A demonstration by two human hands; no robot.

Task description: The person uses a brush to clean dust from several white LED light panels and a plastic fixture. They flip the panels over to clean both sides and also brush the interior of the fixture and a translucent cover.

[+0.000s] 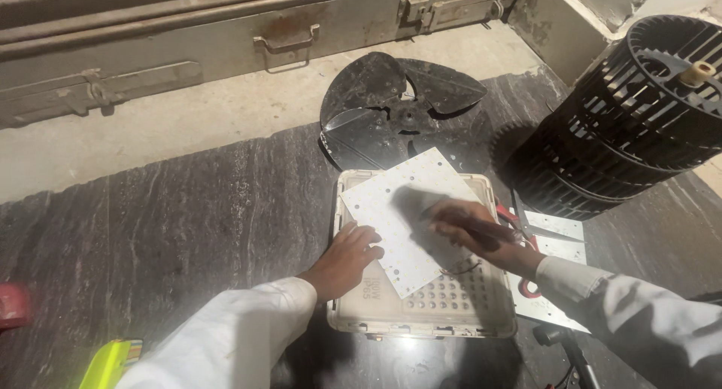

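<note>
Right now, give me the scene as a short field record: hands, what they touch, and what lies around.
left hand: rests flat on the white panel housing, at the edge of the LED board
right hand: on the LED board, holding a dark slim tool; tip blurred
LED board: white, square, lying askew on the housing
fan blade: black, flat on the dark stone slab behind the housing
blower wheel: black cage, on its side, at right
spare boards: white strips to the right of the housing
metal trunk: along the far edge
</note>
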